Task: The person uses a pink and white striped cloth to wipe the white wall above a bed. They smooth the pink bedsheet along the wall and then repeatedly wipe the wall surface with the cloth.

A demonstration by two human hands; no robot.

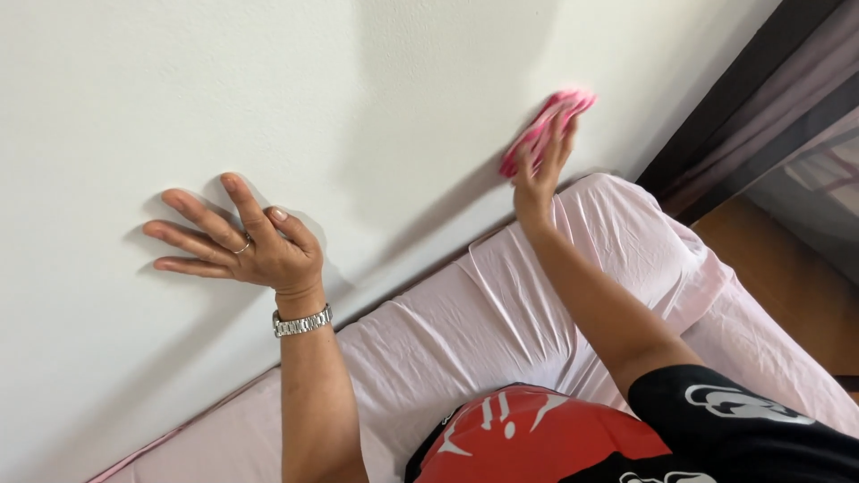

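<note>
Home bedroom: pillow (501,313), bed (769,358), wall (268,89)

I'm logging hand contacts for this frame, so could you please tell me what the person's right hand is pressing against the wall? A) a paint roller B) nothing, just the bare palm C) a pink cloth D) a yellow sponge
C: the right hand holds a pink cloth against the white wall, while the left hand rests flat and bare on it.

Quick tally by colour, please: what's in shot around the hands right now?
Pink: 2, cloth in right hand, bed sheet
White: 1, wall under left hand
Silver: 2, watch, ring
Total: 5
</note>
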